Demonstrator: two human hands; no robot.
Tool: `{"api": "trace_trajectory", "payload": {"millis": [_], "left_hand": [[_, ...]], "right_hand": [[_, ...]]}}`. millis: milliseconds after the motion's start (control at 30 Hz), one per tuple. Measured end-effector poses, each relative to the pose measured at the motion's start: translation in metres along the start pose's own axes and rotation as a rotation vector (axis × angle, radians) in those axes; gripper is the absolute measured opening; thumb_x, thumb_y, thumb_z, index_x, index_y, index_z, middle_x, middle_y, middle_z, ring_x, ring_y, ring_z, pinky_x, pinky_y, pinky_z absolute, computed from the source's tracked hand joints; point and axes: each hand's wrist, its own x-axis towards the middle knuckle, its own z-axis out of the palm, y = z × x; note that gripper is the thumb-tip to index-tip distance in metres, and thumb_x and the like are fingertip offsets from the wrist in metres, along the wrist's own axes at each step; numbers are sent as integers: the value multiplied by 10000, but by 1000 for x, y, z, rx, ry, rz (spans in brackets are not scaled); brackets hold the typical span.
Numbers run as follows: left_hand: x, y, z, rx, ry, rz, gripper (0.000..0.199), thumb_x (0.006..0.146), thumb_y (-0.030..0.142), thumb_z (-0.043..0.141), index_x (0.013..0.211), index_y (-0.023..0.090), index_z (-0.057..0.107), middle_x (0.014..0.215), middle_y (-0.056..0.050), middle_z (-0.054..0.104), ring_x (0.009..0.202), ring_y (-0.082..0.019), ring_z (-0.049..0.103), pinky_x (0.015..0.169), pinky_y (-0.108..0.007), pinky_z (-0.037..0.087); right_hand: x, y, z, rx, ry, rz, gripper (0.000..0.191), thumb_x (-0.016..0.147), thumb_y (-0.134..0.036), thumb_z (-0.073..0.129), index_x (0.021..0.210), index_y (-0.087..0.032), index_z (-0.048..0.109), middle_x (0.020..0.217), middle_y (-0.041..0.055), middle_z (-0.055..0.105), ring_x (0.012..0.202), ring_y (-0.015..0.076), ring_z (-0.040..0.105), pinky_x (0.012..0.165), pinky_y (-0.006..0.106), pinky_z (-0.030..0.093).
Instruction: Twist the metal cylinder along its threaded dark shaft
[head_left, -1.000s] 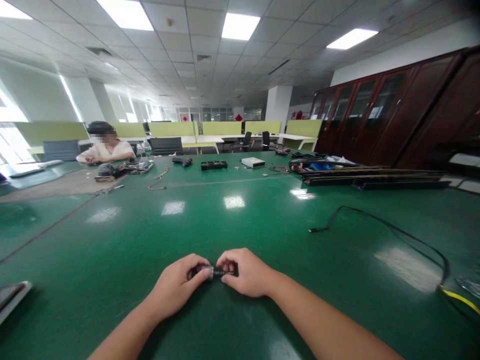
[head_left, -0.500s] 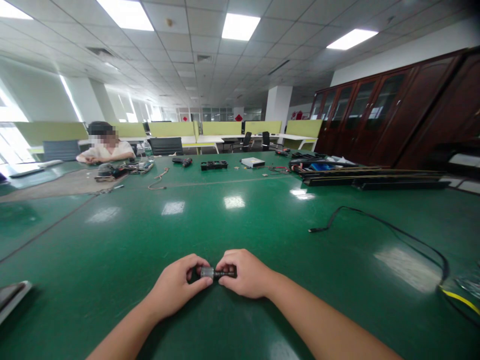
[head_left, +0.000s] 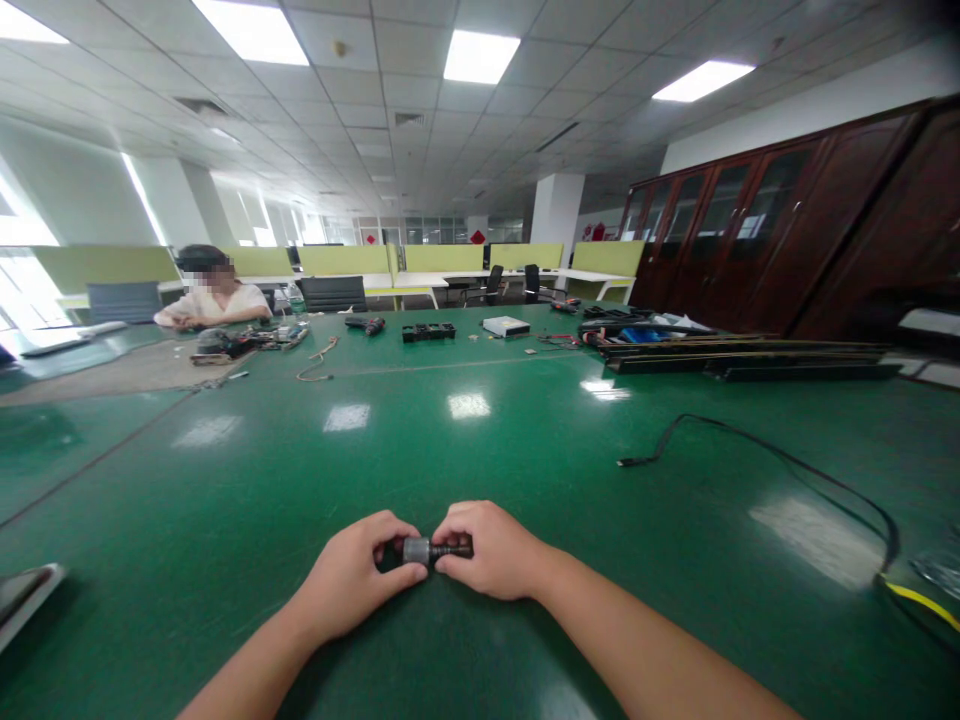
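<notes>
Between my hands, just over the near part of the green table, lies a small metal part with a grey cylinder at its left end and a dark, ridged shaft at its right. My left hand is closed on the cylinder, thumb in front and fingers behind. The fingers of my right hand pinch the shaft, whose far end is partly covered. The part is held level. Its exact kind is too small to make out.
A black cable curves across the right side. At the far edge are a power drill, a black frame, a white box and long dark rails. A person sits at the far left. A tray-like object lies near left.
The grey cylinder appears slightly turned, and its surface looks different. Both hands keep their grip in almost the same place.
</notes>
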Motion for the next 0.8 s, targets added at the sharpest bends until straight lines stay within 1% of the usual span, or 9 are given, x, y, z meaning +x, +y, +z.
{"api": "trace_trajectory", "payload": {"millis": [233,500,800], "left_hand": [[-2,0,0,-5,0,10,235,807,384,672,1010,272,708,902,8,667,794,-174,588,704,-254,412],[-1,2,0,21,13,-7,223,829,404,642,1001,277,707,888,6,658,787,-180,588,699,-258,408],[-1,2,0,25,7,-1,250,834,424,623,1017,274,707,897,0,659,802,-184,591,713,-260,415]], "right_hand": [[0,0,0,6,4,12,163,764,-279,706,899,-191,732,743,3,614,673,128,552,622,228,402],[-2,3,1,-23,24,-16,117,703,-215,714,813,-177,700,696,-10,592,637,126,538,603,230,392],[-2,5,-3,-12,19,10,89,692,-233,728,746,-174,690,658,-21,582,580,105,504,555,219,369]]}}
